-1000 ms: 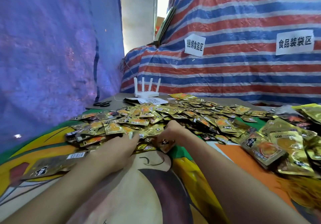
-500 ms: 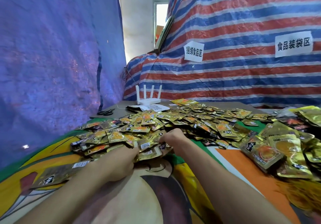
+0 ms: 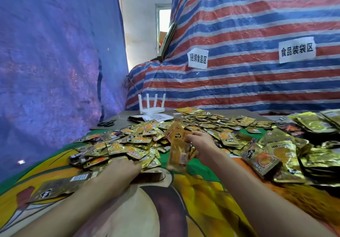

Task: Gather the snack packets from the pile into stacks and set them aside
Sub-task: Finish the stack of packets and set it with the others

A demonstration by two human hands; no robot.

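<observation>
Head view shows, at the near left, the left hand [image 3: 125, 168] lying against the near edge of the wide pile of small gold foil snack packets [image 3: 139, 145], which spreads across the cartoon-printed cloth worktop [image 3: 165, 209]. Its fingers are buried among the packets, so I cannot tell whether they grasp any. Just right of it, the right hand [image 3: 202, 146] holds a blurred bunch of gold-orange packets [image 3: 177, 150] raised clear of the pile, with fingers and thumb curled round its far side. Further right, heaps of larger gold pouches [image 3: 287, 156] lie at the worktop's right edge. The step looks like gathering, with a handful being collected into a stack. Next, I judge, the bunch needs squaring up between both hands, then setting down on bare cloth apart from the pile.
</observation>
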